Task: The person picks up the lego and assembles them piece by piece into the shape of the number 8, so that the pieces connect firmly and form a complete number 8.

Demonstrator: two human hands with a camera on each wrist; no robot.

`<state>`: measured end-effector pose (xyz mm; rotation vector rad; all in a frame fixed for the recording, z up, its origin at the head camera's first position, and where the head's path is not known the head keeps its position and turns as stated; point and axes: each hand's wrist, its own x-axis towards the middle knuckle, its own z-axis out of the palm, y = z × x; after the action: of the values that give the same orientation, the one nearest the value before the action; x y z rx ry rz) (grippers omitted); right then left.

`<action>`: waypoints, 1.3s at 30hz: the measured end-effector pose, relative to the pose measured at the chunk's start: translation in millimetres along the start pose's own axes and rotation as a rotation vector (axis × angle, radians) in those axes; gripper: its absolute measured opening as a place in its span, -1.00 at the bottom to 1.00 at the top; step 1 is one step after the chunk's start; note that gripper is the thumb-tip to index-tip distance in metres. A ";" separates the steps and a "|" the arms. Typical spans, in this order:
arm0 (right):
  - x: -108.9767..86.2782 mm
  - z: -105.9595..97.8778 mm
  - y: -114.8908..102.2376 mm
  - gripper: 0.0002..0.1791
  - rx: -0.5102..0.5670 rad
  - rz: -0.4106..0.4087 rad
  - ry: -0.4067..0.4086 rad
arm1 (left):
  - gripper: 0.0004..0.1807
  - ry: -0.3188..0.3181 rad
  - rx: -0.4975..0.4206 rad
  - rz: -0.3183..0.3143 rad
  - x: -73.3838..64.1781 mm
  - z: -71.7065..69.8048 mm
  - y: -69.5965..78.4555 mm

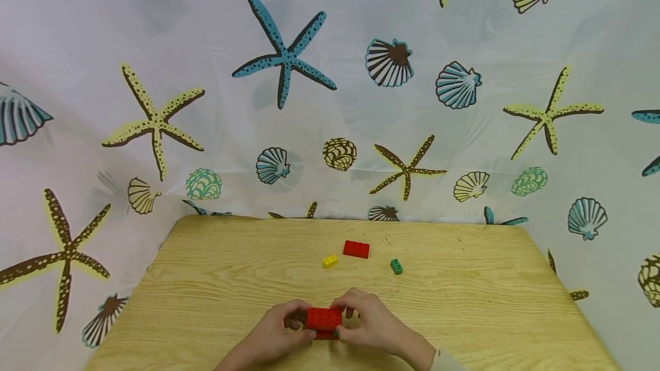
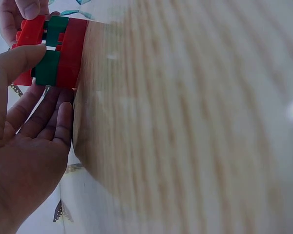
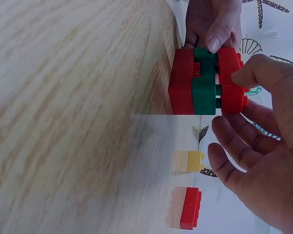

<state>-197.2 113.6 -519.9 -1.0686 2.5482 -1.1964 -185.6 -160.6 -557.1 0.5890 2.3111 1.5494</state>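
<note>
My left hand (image 1: 278,330) and right hand (image 1: 375,324) grip a red toy brick (image 1: 324,318) from its two sides, thumbs at the near face. Below it, two green bricks (image 3: 204,97) stand apart on a lower red brick (image 3: 181,83), which sits on the table. In the right wrist view, green studs show in a narrow gap beneath the upper red brick. My left thumb tip lies at this gap, while my right thumb presses the upper brick's side. The fingers behind the bricks are partly hidden.
Farther back on the wooden table (image 1: 232,273) lie another red brick (image 1: 357,249), a small yellow brick (image 1: 330,261) and a small green brick (image 1: 396,267). A white curtain (image 1: 330,125) printed with starfish and shells hangs around the table's back and sides.
</note>
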 end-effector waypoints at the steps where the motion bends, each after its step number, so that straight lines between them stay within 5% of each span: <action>1: 0.0 0.0 -0.4 -0.69 -0.003 0.002 0.000 | -0.60 0.000 -0.007 -0.001 0.1 -0.2 -0.1; 18: 1.6 0.0 -4.0 -0.67 -0.023 0.020 -0.033 | -0.62 0.032 -0.021 -0.029 -1.7 0.8 6.2; 39: 3.2 -2.1 -4.9 -0.62 0.010 0.072 -0.069 | -0.65 0.042 -0.071 0.011 -2.0 2.2 6.8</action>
<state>-197.8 110.6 -514.5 -0.9889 2.5037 -1.1328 -181.7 -157.5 -551.6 0.5574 2.2766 1.6561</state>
